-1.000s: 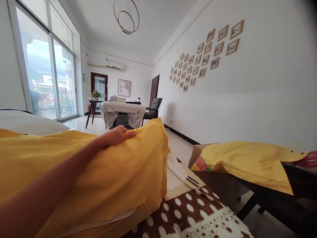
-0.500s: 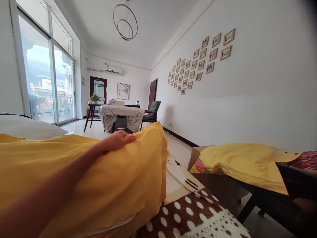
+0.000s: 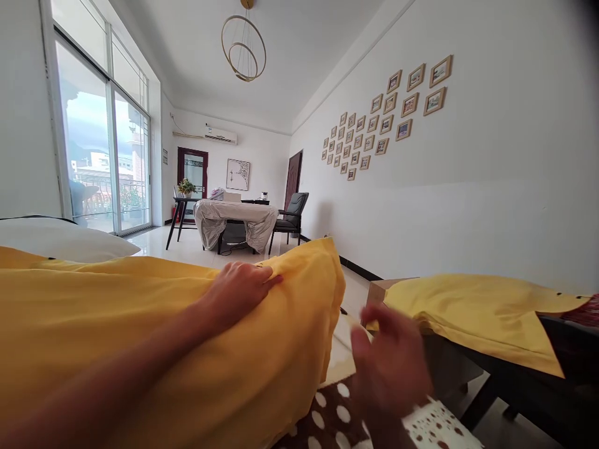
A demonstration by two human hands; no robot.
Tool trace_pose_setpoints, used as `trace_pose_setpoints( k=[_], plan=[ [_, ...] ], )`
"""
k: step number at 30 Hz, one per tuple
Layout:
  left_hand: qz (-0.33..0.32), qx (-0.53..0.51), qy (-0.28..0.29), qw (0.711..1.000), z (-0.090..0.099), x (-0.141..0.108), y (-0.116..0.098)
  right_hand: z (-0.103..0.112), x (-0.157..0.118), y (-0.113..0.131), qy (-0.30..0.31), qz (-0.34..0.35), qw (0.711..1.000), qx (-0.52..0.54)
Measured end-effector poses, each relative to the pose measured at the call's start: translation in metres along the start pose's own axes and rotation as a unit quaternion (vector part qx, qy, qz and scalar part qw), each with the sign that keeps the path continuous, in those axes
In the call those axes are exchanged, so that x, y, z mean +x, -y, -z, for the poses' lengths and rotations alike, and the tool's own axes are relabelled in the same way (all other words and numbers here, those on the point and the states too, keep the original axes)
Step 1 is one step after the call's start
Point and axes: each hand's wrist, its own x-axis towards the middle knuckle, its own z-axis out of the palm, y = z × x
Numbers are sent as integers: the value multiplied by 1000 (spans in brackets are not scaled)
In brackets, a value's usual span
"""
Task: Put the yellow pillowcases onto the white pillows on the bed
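A big yellow pillow [image 3: 262, 349] fills the lower left and centre of the head view. My left hand [image 3: 241, 284] is closed on its upper edge, fingers bent into the fabric. To the right of the pillow, my right hand [image 3: 393, 358] is raised and blurred, thumb and fingers apart with nothing between them. It hangs over a brown blanket [image 3: 318, 418] with white dots, apart from the pillow. The pillow's lower side is out of frame.
Another yellow pillow [image 3: 477, 305] lies on dark furniture at the right. A white pillow [image 3: 79, 240] is at the left. Further back stand a covered table [image 3: 248, 212], a black chair [image 3: 294, 215] and a stool with a plant [image 3: 186, 187].
My right hand has come into view from below on the right. My left hand and the pillow's end have shifted right, and the whole view has moved slightly right too.
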Motion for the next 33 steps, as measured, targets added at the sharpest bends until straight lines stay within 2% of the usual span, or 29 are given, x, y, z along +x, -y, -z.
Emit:
trace_pose_setpoints(
  k=[2,4,6,7,8,10,11,13,16,18,20,24,26,29,33],
  plan=[
    [-10,-5,-5,1000,5,-6,-7,-18,31,-24,-18,-64,998,16],
    [-8,-34,-7,999,10,-12,-11,-30,51,-39,117,-214,958,148],
    [10,-94,10,995,17,-17,-12,-36,60,-45,183,-294,906,244],
    [22,-138,27,990,21,-18,-11,-37,62,-45,172,-302,899,267],
    [37,-189,53,980,24,-19,-9,-37,62,-44,136,-294,905,276],
    [59,-298,113,946,29,-18,-5,-36,63,-42,68,-269,921,273],
    [64,-341,134,928,31,-17,-3,-34,63,-43,56,-262,924,274],
    [62,-378,134,914,30,-16,2,-30,64,-46,81,-264,914,296],
    [40,-334,55,940,23,-14,9,-27,58,-54,188,-284,870,355],
    [33,-286,18,957,18,-12,12,-30,47,-57,219,-305,857,354],
    [17,-238,-1,971,14,-8,11,-39,33,-57,186,-324,870,321],
    [-55,-168,-40,983,18,14,-6,-58,11,-48,45,-326,904,272],
    [-67,-176,-8,982,22,31,-21,-64,8,-44,-6,-319,910,263],
    [-48,-197,51,978,21,54,-40,-66,4,-44,-53,-302,915,262],
    [-85,-225,79,967,3,69,-49,-66,-14,-67,-57,-296,915,267]
  ],
)
